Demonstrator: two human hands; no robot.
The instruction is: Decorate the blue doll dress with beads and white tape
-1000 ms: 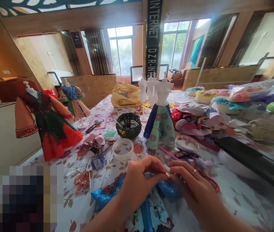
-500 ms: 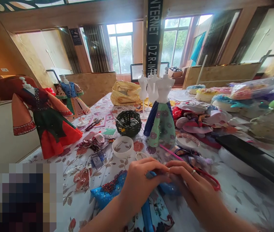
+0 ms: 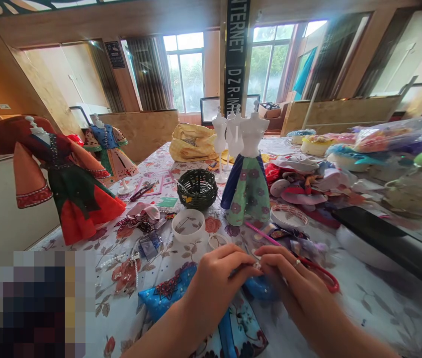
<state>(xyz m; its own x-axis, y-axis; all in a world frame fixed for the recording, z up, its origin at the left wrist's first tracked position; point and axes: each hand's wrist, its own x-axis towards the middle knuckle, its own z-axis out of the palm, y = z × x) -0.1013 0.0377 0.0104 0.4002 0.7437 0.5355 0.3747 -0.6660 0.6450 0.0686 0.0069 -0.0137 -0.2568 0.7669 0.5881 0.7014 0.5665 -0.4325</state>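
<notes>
Over a small blue doll dress (image 3: 168, 291) my two hands meet, fingertips almost touching. My left hand (image 3: 218, 276) is curled with thumb and fingers pinched together, and a tiny pale piece shows at their tips, too small to name. Close beside it, my right hand (image 3: 293, 278), with a ring on one finger, also has its fingertips pressed together; what they hold is hidden. The dress lies flat, with a dotted blue sleeve, a blue ribbon (image 3: 226, 334) and a printed skirt (image 3: 248, 328). Part of it is covered by my hands.
Red-handled scissors (image 3: 324, 276) lie right of my hands. Ahead stand a white tape roll (image 3: 188, 226), a dark woven basket (image 3: 198, 189) and a mannequin in a green skirt (image 3: 248, 194). Dressed mannequins (image 3: 71, 189) are at left; fabric pieces (image 3: 307, 186) and a black object (image 3: 389, 248) at right.
My fingertips have shifted slightly while staying close together, and a tiny pale piece shows more clearly between them. The blue piece beneath my left fingers shows less. The dress stays in place.
</notes>
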